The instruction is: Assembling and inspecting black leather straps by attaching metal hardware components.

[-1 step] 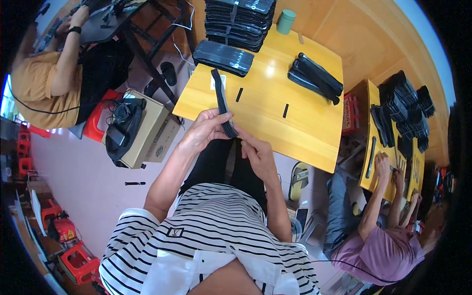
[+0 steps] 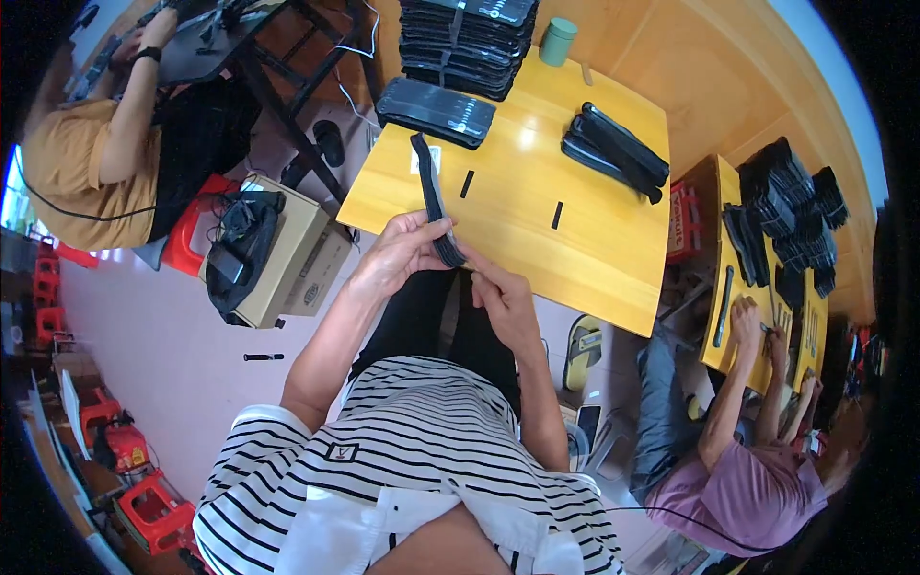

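Canister [image 2: 558, 43] on table [image 2: 594, 259] — beyond strap [image 2: 430, 192]

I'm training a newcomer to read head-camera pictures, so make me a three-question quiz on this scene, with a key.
1. True or false: the green canister stands upright on the yellow table.
2. Fill in: the person's ___ hand lays its thumb across the long black strip.
3. How many short black marks show on the tabletop between that strip and the table's right edge? A) one B) two C) five

Key: 1 true; 2 left hand; 3 B.
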The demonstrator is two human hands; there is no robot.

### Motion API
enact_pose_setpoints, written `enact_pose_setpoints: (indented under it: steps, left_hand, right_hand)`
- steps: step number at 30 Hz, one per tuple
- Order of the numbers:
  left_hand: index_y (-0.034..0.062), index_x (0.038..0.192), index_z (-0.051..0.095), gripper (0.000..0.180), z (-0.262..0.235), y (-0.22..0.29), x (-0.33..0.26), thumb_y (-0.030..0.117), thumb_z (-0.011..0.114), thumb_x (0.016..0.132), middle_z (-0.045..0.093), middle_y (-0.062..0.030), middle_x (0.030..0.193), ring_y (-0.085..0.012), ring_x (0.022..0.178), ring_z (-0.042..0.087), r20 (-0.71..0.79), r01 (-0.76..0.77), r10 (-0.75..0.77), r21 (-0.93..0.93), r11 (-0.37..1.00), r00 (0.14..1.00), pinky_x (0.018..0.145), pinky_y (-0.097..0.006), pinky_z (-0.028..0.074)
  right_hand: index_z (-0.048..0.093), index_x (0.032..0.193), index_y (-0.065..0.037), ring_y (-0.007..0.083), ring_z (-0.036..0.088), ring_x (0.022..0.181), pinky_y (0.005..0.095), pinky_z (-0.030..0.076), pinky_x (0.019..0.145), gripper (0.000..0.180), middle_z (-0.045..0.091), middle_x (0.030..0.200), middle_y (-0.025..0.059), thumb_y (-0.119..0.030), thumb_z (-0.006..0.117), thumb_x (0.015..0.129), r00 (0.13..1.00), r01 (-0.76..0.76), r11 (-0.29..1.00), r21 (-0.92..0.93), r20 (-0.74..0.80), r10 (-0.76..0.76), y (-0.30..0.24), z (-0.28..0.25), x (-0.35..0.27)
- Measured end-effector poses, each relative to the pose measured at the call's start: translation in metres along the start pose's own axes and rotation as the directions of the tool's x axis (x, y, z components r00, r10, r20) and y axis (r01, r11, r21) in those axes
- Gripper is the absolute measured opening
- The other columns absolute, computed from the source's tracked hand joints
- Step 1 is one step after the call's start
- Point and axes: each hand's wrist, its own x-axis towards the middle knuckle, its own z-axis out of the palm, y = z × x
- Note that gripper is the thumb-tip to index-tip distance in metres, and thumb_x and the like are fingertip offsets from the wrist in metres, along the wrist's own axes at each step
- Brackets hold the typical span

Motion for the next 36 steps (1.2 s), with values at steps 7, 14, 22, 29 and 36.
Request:
enact_pose_setpoints:
  steps: [7, 14, 22, 29, 36]
  left_hand:
    - [-0.0041, 0.112, 0.051, 0.032, 0.010, 0.001, -0.010, 0.003, 0.058, 0.082, 0.061, -0.0106, 0.094, -0.0165, 0.079, 0.064, 0.048, -0.005, 0.003, 0.030, 1.000, 0.999, 0.071, -0.030, 0.057]
    - [-0.0019, 0.114, 0.049, 0.035, 0.005, 0.001, -0.010, 0.003, 0.060, 0.080, 0.062, -0.0128, 0.095, -0.0197, 0.080, 0.064, 0.161, 0.063, -0.062, -0.005, 0.998, 0.985, 0.074, -0.030, 0.054]
    - [-0.0005, 0.110, 0.051, 0.030, 0.002, -0.019, -0.007, 0.005, 0.055, 0.080, 0.060, -0.0091, 0.089, -0.0166, 0.073, 0.061, 0.091, 0.115, -0.105, -0.108, 0.988, 0.990, 0.067, -0.029, 0.053]
    - [0.0011, 0.105, 0.049, 0.026, 0.016, -0.028, -0.015, 0.004, 0.051, 0.079, 0.057, -0.0059, 0.082, -0.0140, 0.068, 0.057, 0.057, 0.151, -0.151, 0.002, 0.989, 0.987, 0.061, -0.026, 0.050]
    - [0.0030, 0.099, 0.049, 0.023, 0.038, -0.033, -0.025, 0.010, 0.051, 0.077, 0.048, -0.0037, 0.068, -0.0113, 0.054, 0.043, 0.358, 0.299, -0.268, -0.033, 0.954, 0.895, 0.050, -0.023, 0.034]
  right_hand:
    - [0.054, 0.121, -0.008, 0.0072, 0.037, 0.048, 0.0200, 0.033, 0.046, 0.035, 0.039, 0.056, -0.0015, -0.004, 0.046, 0.088, 0.978, -0.210, 0.954, 0.212, 0.030, 0.208, -0.001, -0.002, -0.001]
    - [0.051, 0.123, -0.008, 0.0033, 0.031, 0.041, 0.0163, 0.024, 0.034, 0.035, 0.042, 0.055, -0.0019, -0.009, 0.049, 0.089, 0.859, -0.468, 0.545, 0.695, 0.215, 0.464, 0.001, -0.006, -0.007]
    - [0.058, 0.117, -0.011, 0.0099, 0.042, 0.045, 0.0211, 0.031, 0.041, 0.033, 0.045, 0.055, 0.0021, -0.005, 0.052, 0.085, 0.924, -0.351, 0.811, 0.468, 0.034, 0.380, 0.010, 0.002, -0.009]
    - [0.060, 0.115, -0.018, 0.0286, 0.055, 0.060, 0.0361, 0.043, 0.057, 0.042, 0.051, 0.064, 0.0149, 0.002, 0.050, 0.079, 0.949, -0.033, 0.923, -0.382, -0.303, -0.091, 0.015, 0.008, -0.011]
    - [0.060, 0.115, -0.014, 0.0283, 0.053, 0.056, 0.0361, 0.041, 0.054, 0.044, 0.049, 0.062, 0.0136, 0.005, 0.049, 0.077, 0.879, -0.081, 0.776, -0.626, -0.412, -0.240, 0.009, -0.029, -0.002]
